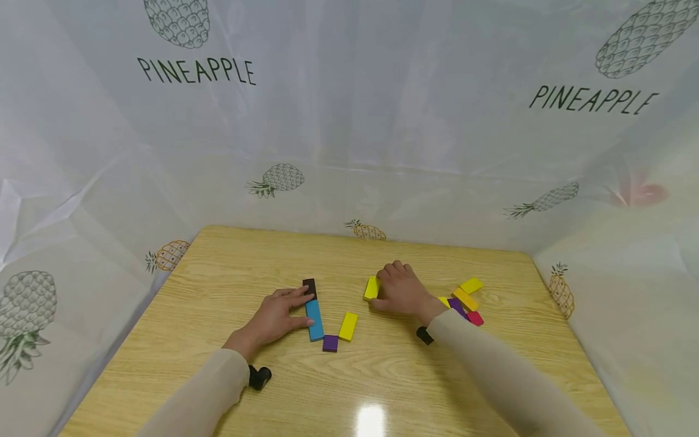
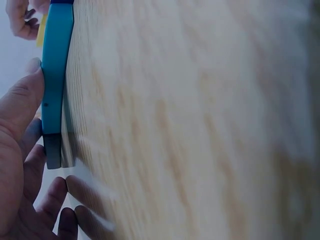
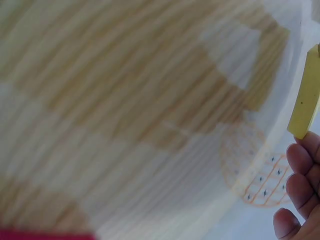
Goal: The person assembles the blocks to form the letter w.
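Observation:
My right hand [image 1: 403,290] pinches a yellow block [image 1: 371,288] by its two ends. In the right wrist view, this yellow block [image 3: 304,97] shows a gap between it and its reflection in the table. My left hand [image 1: 275,318] rests over a black block [image 1: 309,289] and a longer blue block [image 1: 314,320], laid end to end. Its thumb [image 2: 27,95] touches the blue block [image 2: 56,70] in the left wrist view, the other fingers spread loosely around the black end. A short purple block [image 1: 330,343] sits at the blue block's near end, beside another yellow block [image 1: 348,326].
Right of my right wrist lies a loose group with an orange block [image 1: 465,299], a yellow block [image 1: 471,285], a purple block [image 1: 457,308] and a red block [image 1: 476,318]. The wooden table [image 1: 306,400] ends at a white pineapple-print sheet [image 1: 382,182].

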`<state>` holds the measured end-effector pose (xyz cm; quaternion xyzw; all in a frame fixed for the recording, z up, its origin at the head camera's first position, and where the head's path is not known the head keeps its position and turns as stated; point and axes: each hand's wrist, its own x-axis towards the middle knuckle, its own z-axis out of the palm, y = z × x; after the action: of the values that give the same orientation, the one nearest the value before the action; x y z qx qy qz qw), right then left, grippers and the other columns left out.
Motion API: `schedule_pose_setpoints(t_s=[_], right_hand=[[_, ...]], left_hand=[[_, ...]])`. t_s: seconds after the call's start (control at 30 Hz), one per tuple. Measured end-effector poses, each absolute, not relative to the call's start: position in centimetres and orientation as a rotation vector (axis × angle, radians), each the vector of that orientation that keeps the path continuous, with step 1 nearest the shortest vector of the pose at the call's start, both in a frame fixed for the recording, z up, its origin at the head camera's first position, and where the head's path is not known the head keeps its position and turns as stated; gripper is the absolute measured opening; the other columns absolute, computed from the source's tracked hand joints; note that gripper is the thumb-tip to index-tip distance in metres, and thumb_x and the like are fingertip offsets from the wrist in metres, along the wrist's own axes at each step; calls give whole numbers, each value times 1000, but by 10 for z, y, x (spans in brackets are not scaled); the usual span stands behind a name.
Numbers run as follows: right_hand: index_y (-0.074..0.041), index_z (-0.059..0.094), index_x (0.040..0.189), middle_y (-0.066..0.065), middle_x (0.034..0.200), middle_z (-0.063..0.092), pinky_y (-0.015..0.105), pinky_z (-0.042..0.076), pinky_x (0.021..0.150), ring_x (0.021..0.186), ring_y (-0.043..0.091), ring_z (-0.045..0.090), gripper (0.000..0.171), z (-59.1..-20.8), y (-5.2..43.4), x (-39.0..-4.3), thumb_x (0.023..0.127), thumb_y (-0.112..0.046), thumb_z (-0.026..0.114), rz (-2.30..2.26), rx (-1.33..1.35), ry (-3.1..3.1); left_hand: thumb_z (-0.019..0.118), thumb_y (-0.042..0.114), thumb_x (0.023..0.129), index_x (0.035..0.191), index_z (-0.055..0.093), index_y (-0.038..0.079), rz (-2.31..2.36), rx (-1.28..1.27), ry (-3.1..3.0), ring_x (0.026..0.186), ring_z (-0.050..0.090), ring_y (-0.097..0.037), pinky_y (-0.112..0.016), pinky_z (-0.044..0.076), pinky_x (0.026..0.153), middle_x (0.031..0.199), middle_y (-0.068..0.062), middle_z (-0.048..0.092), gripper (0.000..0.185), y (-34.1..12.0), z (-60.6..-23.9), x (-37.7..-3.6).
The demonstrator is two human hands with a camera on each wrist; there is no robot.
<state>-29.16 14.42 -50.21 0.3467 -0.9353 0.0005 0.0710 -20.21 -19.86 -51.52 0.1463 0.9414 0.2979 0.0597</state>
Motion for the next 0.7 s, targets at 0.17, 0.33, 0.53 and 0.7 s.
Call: schedule_pose_setpoints(t_s=[0.17, 0.33, 0.53, 0.7], right_hand=[[-3, 66, 120, 12, 113, 64, 48, 44, 93, 100, 29, 50, 63, -503, 131, -287, 94, -61, 65, 7, 1086, -2819], [-4, 66, 119, 10, 110, 62, 44, 41, 90, 97, 27, 47, 61, -505, 123, -284, 95, -60, 64, -2, 1103, -2823], [-4, 67, 117, 9, 109, 63, 44, 42, 90, 97, 27, 48, 61, -509, 117, -285, 95, -61, 64, -14, 1098, -2820], [-3, 67, 122, 12, 117, 65, 46, 44, 94, 105, 30, 51, 65, -509, 116, -284, 96, -62, 63, 1, 1102, -2837]], left_hand=[[77, 46, 96, 154, 58, 20, 903, 443, 2849, 153, 37, -40, -71, 26, 122, 167, -3, 44, 66, -199, -516, -202], [77, 46, 96, 154, 58, 19, 898, 459, 2849, 153, 38, -41, -71, 25, 123, 167, -3, 44, 67, -199, -516, -203], [77, 46, 95, 153, 59, 18, 897, 466, 2852, 152, 39, -41, -71, 26, 123, 167, -3, 44, 67, -198, -517, -203], [77, 46, 95, 153, 59, 19, 892, 457, 2857, 152, 39, -41, -71, 26, 123, 167, -3, 44, 67, -198, -517, -203]])
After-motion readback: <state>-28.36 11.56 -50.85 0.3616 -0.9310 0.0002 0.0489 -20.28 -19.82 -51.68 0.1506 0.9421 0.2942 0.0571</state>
